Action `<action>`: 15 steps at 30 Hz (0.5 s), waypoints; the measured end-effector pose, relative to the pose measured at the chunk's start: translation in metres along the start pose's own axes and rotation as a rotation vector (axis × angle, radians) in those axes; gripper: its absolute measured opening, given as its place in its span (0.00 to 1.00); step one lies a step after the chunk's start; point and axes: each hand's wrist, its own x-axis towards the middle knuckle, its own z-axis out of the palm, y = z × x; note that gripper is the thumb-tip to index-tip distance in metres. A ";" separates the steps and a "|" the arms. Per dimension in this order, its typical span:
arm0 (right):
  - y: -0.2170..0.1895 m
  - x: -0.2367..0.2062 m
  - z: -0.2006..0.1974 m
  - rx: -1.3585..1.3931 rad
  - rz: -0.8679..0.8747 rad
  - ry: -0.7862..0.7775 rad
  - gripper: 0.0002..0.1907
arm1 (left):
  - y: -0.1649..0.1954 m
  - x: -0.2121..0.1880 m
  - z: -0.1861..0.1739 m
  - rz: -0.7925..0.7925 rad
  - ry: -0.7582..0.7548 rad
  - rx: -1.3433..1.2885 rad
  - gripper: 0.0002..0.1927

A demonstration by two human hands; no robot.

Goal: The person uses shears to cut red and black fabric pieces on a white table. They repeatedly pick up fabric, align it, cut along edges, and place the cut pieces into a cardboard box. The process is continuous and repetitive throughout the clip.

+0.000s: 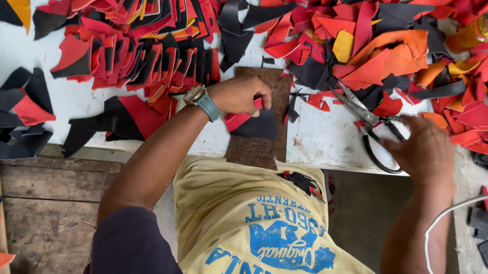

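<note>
A white, stained desk (322,138) lies heaped with red, black and orange scraps (365,27); plank floor (47,218) below its near edge. Left hand (239,95) pins a red-black piece (251,123) on a brown board (263,147). Right hand (421,151), its grip loosely curled, touches scissors (369,124) near the front edge.

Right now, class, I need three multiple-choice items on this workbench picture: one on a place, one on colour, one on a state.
1. Where do the scissors lie?
A. on the white table
B. on the floor
C. on a shelf

2. What colours is the piece under the left hand?
A. green and white
B. red and black
C. all yellow

3. What is the right hand doing?
A. resting in a lap
B. gripping a bottle
C. at the scissor handles

Answers: 1 A, blades rest on the tabletop; 2 B, red strip over black; 3 C, fingers at the loops.
</note>
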 end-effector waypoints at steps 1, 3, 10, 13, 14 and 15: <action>-0.016 0.000 0.006 0.101 -0.070 0.068 0.28 | -0.004 -0.001 0.002 0.003 0.033 -0.009 0.16; -0.058 -0.002 0.024 0.347 -0.320 0.121 0.21 | -0.009 -0.003 0.009 -0.005 0.076 -0.058 0.18; -0.151 0.023 0.025 0.315 -0.663 -0.091 0.07 | -0.020 -0.005 0.007 -0.004 0.085 -0.320 0.22; -0.115 0.000 -0.016 0.470 -0.672 -0.627 0.09 | -0.022 0.004 0.000 0.091 -0.083 -0.287 0.21; -0.115 -0.011 -0.018 0.475 -0.670 -0.621 0.08 | -0.022 0.008 -0.001 0.128 -0.154 -0.249 0.20; -0.116 -0.025 -0.019 0.483 -0.660 -0.620 0.12 | -0.019 0.014 0.002 0.096 -0.181 -0.186 0.19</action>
